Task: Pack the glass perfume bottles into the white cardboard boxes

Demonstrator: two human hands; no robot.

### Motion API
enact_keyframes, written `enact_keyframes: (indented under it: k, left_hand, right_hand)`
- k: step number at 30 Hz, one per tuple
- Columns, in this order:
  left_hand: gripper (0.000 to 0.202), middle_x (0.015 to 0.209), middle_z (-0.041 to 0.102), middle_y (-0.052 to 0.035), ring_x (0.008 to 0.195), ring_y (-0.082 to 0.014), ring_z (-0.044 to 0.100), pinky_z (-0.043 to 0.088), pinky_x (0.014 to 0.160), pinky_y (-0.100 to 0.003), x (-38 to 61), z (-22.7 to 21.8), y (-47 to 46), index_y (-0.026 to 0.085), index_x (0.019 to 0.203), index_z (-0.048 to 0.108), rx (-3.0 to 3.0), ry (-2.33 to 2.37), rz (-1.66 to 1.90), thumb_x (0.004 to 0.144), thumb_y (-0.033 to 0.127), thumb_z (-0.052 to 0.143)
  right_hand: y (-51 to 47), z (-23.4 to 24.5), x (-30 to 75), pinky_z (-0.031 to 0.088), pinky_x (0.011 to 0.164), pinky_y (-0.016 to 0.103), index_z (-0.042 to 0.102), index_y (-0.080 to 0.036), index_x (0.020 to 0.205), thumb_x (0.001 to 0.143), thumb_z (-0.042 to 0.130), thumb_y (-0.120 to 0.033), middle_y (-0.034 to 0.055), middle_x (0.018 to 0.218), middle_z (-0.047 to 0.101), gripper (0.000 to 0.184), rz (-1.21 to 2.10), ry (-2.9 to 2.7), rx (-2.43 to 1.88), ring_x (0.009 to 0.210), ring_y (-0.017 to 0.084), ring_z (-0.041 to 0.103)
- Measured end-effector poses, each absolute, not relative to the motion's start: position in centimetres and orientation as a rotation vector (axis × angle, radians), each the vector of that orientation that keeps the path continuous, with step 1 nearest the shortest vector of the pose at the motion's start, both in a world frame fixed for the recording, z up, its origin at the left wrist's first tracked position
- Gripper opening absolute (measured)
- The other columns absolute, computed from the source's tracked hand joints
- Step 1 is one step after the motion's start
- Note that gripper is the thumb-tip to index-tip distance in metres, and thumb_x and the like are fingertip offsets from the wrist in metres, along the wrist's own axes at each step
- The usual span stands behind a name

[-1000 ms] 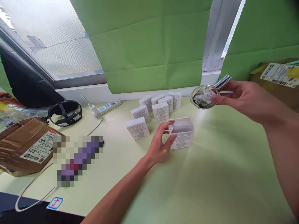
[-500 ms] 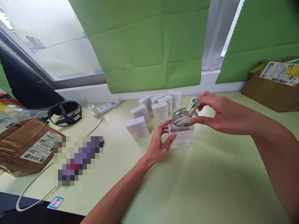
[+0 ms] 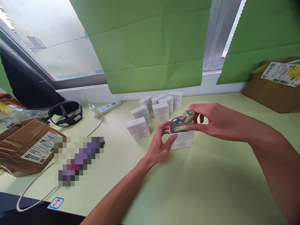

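Observation:
A small white printed box [image 3: 182, 140] stands upright on the table, its top open. My left hand [image 3: 160, 144] is closed around the box's left side, thumb on the front face. In the mouth of the box sits a clear glass perfume bottle [image 3: 178, 125] with a shiny silver cap, tilted, its lower part hidden inside. My right hand [image 3: 206, 122] grips the bottle from the right, thumb in front and fingers behind. Just behind and to the left stand several similar white boxes [image 3: 160, 112].
On the left lie an opened cardboard box [image 3: 28, 147], a black headset [image 3: 65, 114], a white power strip [image 3: 110, 107] with its cable, and a pixelated purple item [image 3: 82, 159]. Another cardboard box [image 3: 269, 90] is at the back right. Green cloth [image 3: 154, 47] hangs over the window.
My right hand has lowered the perfume bottle, slightly leftward, from above the box into its opening. My left hand keeps its hold on the box.

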State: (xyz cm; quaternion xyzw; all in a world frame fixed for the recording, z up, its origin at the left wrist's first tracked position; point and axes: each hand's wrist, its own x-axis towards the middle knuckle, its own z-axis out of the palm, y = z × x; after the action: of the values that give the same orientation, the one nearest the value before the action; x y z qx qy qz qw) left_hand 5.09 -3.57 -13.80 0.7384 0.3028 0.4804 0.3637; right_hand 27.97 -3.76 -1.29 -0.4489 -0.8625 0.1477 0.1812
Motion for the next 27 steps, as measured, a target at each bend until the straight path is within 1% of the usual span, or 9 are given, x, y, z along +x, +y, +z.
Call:
enact_keyframes:
  k: [5, 9, 10, 14, 17, 19, 22, 24, 27]
  left_hand:
    - [0.045, 0.127, 0.058, -0.0089, 0.114, -0.0205, 0.058, 0.047, 0.097, -0.039, 5.1, -13.8, -3.6, 0.027, 0.135, 0.038, 1.916, 0.779, 1.253, 0.096, 0.03, 0.059]
    - [0.044, 0.132, 0.056, -0.0103, 0.116, -0.0214, 0.057, 0.048, 0.098, -0.041, 5.2, -13.5, -3.8, 0.027, 0.136, 0.038, 1.957, 0.788, 1.244, 0.096, 0.03, 0.058]
    - [0.044, 0.132, 0.056, -0.0103, 0.115, -0.0211, 0.058, 0.048, 0.098, -0.041, 5.2, -13.4, -3.8, 0.027, 0.135, 0.039, 1.97, 0.791, 1.249, 0.096, 0.029, 0.058]
    - [0.033, 0.128, 0.058, -0.0084, 0.108, -0.0185, 0.059, 0.051, 0.092, -0.037, 5.4, -13.0, -3.9, 0.027, 0.128, 0.047, 2.04, 0.837, 1.304, 0.096, 0.03, 0.057]
    - [0.028, 0.125, 0.057, -0.0079, 0.11, -0.0186, 0.057, 0.052, 0.09, -0.034, 5.4, -12.7, -4.0, 0.028, 0.125, 0.051, 2.096, 0.862, 1.294, 0.097, 0.03, 0.055]
    - [0.028, 0.125, 0.055, -0.0085, 0.112, -0.019, 0.056, 0.052, 0.092, -0.034, 5.4, -12.5, -4.1, 0.027, 0.126, 0.05, 2.118, 0.856, 1.246, 0.098, 0.03, 0.054]
    - [0.028, 0.125, 0.053, -0.009, 0.113, -0.0192, 0.054, 0.051, 0.094, -0.035, 5.2, -12.4, -4.2, 0.027, 0.126, 0.049, 2.133, 0.868, 1.179, 0.099, 0.03, 0.051]
    - [0.027, 0.123, 0.052, -0.0087, 0.112, -0.0188, 0.054, 0.051, 0.094, -0.035, 5.2, -12.4, -4.2, 0.026, 0.125, 0.049, 2.128, 0.877, 1.155, 0.099, 0.03, 0.051]
    - [0.026, 0.122, 0.053, -0.0083, 0.111, -0.0184, 0.055, 0.052, 0.093, -0.035, 5.1, -12.5, -4.1, 0.026, 0.124, 0.049, 2.112, 0.869, 1.159, 0.099, 0.03, 0.052]
  right_hand:
    - [-3.6, -1.5, 27.8, 0.037, 0.059, 0.031, 0.06, -0.023, 0.09, 0.09, 0.058, -0.053, 0.0024, 0.085, 0.066, 0.03, 0.355, -2.485, -1.211, 0.068, 0.019, 0.058]
    - [-3.4, -1.8, 27.8, 0.037, 0.059, 0.03, 0.063, -0.024, 0.096, 0.09, 0.06, -0.049, 0.0049, 0.102, 0.063, 0.027, 0.403, -2.495, -1.128, 0.072, 0.018, 0.057]
    - [-3.4, -1.9, 27.8, 0.037, 0.059, 0.03, 0.063, -0.024, 0.097, 0.091, 0.06, -0.048, 0.0048, 0.104, 0.061, 0.025, 0.419, -2.495, -1.123, 0.072, 0.017, 0.055]
    - [-3.2, -2.2, 27.7, 0.036, 0.058, 0.029, 0.061, -0.023, 0.087, 0.09, 0.061, -0.042, 0.002, 0.096, 0.057, 0.02, 0.466, -2.525, -1.133, 0.067, 0.014, 0.05]
    - [-3.1, -2.4, 27.6, 0.036, 0.059, 0.029, 0.059, -0.022, 0.082, 0.088, 0.064, -0.039, 0.0009, 0.093, 0.056, 0.019, 0.489, -2.545, -1.138, 0.066, 0.013, 0.049]
    - [-3.2, -2.3, 27.5, 0.037, 0.059, 0.029, 0.062, -0.023, 0.087, 0.088, 0.063, -0.043, 0.0013, 0.093, 0.058, 0.02, 0.521, -2.533, -1.15, 0.068, 0.014, 0.051]
    - [-3.7, -1.7, 27.2, 0.038, 0.059, 0.028, 0.064, -0.026, 0.102, 0.092, 0.056, -0.052, 0.0015, 0.091, 0.064, 0.028, 0.556, -2.456, -1.212, 0.071, 0.017, 0.056]
    - [-4.0, -1.3, 27.0, 0.037, 0.058, 0.028, 0.065, -0.027, 0.101, 0.094, 0.052, -0.052, 0.0006, 0.087, 0.067, 0.029, 0.51, -2.442, -1.24, 0.068, 0.016, 0.057]
    - [-4.4, -0.9, 26.7, 0.034, 0.056, 0.028, 0.068, -0.026, 0.093, 0.095, 0.05, -0.051, 0.0004, 0.082, 0.069, 0.031, 0.361, -2.503, -1.246, 0.062, 0.015, 0.055]
